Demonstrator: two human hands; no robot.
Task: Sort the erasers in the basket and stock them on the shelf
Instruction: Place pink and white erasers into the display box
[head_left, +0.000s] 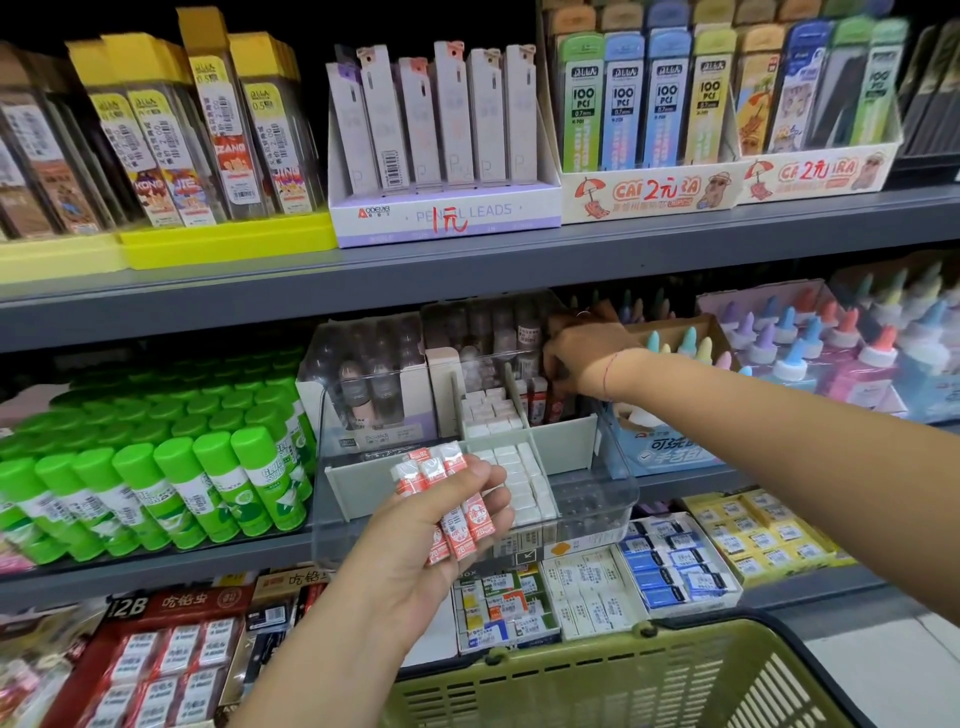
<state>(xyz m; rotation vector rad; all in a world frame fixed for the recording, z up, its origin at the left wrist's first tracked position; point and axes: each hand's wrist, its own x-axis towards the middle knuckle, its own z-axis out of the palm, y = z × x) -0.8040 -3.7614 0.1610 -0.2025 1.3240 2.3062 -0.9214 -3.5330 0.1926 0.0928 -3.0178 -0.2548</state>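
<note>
Stationery shelf (467, 270), crowded. My left hand (410, 540) grips several orange erasers (470, 522) in a loose fan; one could slide off. Right hand (587, 348) deep in divided bin (563, 431); I cannot tell its grip.

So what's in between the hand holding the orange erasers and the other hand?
Head view: rows of white erasers in the clear bin, crossed by a beige divider, lie between the left hand holding orange erasers and the right hand.
</note>
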